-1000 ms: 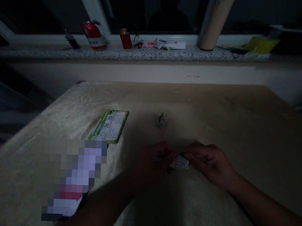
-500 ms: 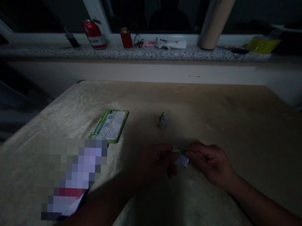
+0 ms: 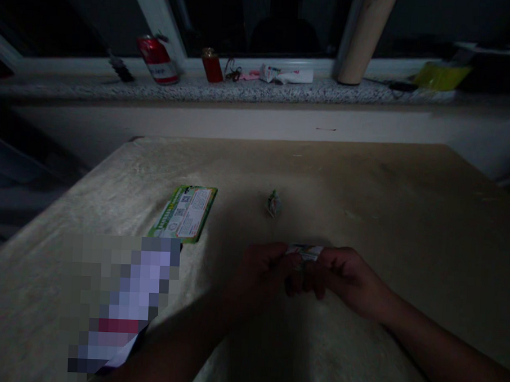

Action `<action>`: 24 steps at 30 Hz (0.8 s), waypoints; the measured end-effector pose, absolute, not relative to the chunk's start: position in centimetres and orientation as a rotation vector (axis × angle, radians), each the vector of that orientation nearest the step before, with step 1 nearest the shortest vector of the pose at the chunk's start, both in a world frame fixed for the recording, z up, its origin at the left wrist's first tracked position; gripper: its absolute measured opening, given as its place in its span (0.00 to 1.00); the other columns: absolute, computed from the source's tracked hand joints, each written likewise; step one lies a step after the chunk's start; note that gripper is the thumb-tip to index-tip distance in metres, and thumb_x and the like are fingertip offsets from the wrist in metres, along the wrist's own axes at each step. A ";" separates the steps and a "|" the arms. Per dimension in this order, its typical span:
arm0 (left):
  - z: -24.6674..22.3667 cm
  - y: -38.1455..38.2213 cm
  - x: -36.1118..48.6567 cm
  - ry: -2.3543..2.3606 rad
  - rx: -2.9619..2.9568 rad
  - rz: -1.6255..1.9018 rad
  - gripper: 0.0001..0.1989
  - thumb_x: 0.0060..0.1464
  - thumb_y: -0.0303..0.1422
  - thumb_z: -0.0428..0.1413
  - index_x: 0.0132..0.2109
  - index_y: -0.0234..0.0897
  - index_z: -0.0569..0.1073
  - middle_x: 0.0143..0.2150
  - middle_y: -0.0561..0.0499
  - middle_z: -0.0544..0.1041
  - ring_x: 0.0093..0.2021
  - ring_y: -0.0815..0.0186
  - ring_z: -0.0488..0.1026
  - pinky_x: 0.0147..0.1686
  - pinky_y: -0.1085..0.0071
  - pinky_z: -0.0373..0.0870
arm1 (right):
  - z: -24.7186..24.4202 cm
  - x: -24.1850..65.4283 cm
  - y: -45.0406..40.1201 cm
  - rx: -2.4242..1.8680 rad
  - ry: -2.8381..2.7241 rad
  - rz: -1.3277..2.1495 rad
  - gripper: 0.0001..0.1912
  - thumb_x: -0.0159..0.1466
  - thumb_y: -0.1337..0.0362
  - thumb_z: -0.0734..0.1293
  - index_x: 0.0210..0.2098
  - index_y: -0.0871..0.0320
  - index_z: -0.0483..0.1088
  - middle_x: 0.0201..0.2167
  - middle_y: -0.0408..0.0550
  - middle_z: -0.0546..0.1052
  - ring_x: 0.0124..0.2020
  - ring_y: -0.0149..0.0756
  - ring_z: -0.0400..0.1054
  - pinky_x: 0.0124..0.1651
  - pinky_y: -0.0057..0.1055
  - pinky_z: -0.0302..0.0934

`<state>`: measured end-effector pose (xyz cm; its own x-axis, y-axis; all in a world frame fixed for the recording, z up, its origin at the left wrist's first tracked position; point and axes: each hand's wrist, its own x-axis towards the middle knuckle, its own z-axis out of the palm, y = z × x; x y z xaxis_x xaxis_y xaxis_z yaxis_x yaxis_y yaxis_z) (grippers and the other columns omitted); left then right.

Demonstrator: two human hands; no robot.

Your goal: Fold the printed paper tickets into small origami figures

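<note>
At the lower centre of the frame, a person's left hand [image 3: 272, 265] and right hand [image 3: 344, 274] grasp a small printed slip [image 3: 305, 252], fingers and thumbs closed on either end above a dim bench [image 3: 385, 191]; the two-sided pinch probably steadies so small a piece, though whether it is paper or a packet cannot be told. Just beyond, near mid-frame, sits a small crumpled bundle [image 3: 273, 204], its make unclear. A green printed card [image 3: 184, 213] lies left of centre, apparently set aside to leave the hands room, with a pixelated pale item [image 3: 136, 298] nearest it at lower left. Across the top, a speckled sill [image 3: 200, 93] bears a leaning red can [image 3: 158, 60] and a red jar [image 3: 212, 66] with a gold-coloured lid, seemingly on; the contents of both are hidden. Farther right, a tan tube [image 3: 365, 38] stands tilted against the window.
</note>
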<state>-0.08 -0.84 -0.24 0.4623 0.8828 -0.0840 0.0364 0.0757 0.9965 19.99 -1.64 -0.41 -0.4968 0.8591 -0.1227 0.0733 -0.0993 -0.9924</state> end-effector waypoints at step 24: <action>-0.6 -0.8 -0.1 0.773 1.147 0.779 0.14 0.58 0.41 0.63 0.39 0.31 0.81 0.25 0.49 0.78 0.22 0.69 0.71 0.23 0.75 0.68 | -0.3 20.1 -1.9 -0.970 -1.594 1.622 0.20 0.69 0.51 0.68 0.29 0.60 0.72 0.20 0.43 0.74 0.19 0.27 0.64 0.23 0.24 0.59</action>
